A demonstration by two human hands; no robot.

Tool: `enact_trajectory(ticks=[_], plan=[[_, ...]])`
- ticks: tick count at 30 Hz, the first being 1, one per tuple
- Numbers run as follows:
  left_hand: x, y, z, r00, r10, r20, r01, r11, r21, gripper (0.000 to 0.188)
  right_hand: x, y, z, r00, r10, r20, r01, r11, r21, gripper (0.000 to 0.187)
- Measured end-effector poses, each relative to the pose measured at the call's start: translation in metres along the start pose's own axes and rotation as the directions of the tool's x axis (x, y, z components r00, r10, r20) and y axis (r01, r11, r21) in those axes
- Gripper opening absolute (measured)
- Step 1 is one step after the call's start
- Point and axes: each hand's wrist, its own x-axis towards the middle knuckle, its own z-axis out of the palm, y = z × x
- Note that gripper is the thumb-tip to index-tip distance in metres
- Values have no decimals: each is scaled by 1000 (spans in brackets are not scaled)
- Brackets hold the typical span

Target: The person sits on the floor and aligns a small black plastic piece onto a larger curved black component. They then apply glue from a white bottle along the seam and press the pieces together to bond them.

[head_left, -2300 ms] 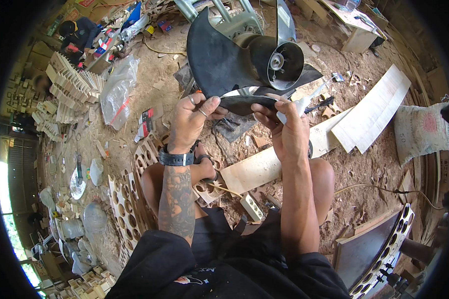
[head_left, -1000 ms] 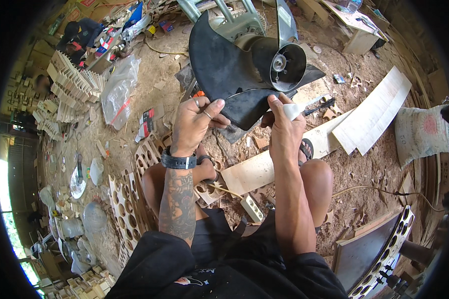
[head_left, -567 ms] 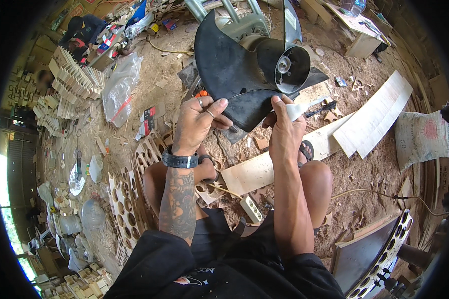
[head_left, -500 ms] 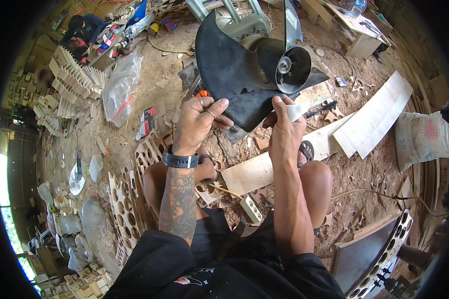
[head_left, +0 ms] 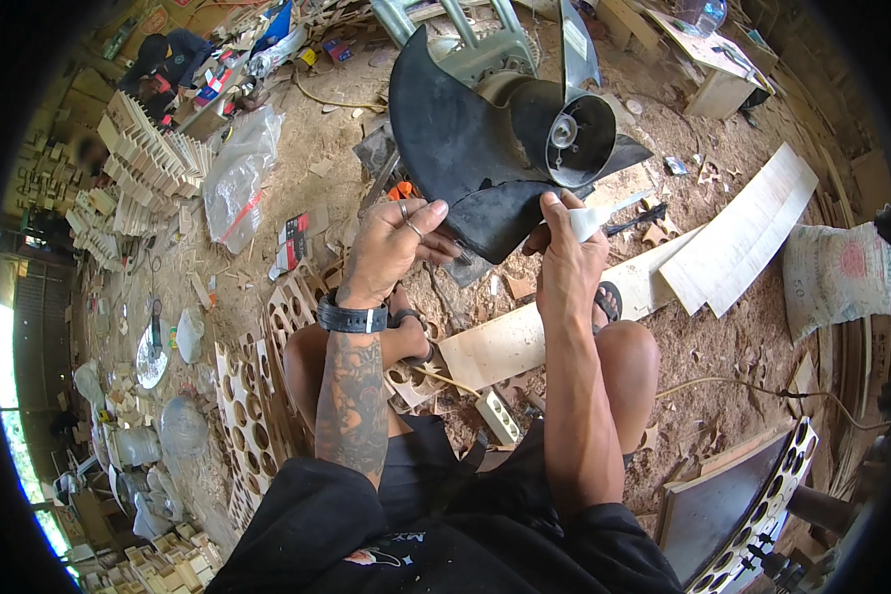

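Note:
A black boat propeller (head_left: 455,119) with a round hollow hub (head_left: 580,141) stands before me on a grey metal outboard lower unit (head_left: 500,64). A line separates its near blade piece (head_left: 500,220) from the rest, with a small notch in it. My right hand (head_left: 572,247) pinches this piece's right edge, thumb on top. It also has a small white bottle-like thing (head_left: 589,220) with a narrow pale tip tucked in it. My left hand (head_left: 391,247), ringed, is at the piece's left edge, thumb and fingers apart; its fingertips are near or partly under the edge.
Pale wood boards (head_left: 742,233) and scraps lie on the dusty floor. A power strip (head_left: 498,417) is between my legs. Perforated wood sheets (head_left: 243,416) lie at left, a white sack (head_left: 837,277) at right. Another person (head_left: 173,64) is at the far left, near stacked wood pieces (head_left: 148,148).
My left hand has drawn back slightly to the left, its thumb coming off the blade piece and its fingers loosening. My right hand keeps its grip; the propeller has barely shifted.

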Motion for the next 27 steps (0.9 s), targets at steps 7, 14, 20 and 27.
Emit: enact_trajectory(ticks=[7, 14, 20, 27], plan=[[-1, 3, -4, 999, -33, -3, 33, 995, -98, 25, 0, -1, 2, 1000, 23, -21, -23, 1000, -8, 39], [1, 2, -6, 1000, -16, -6, 16, 999, -48, 23, 2, 0, 0, 1000, 16, -19, -15, 999, 38, 38], [1, 1, -7, 999, -45, -12, 44, 998, -38, 26, 3, 3, -1, 1000, 10, -29, -10, 1000, 11, 37], [1, 0, -9, 998, -67, 7, 66, 998, 14, 31, 1, 3, -2, 1000, -1, -29, -1, 999, -41, 38]])
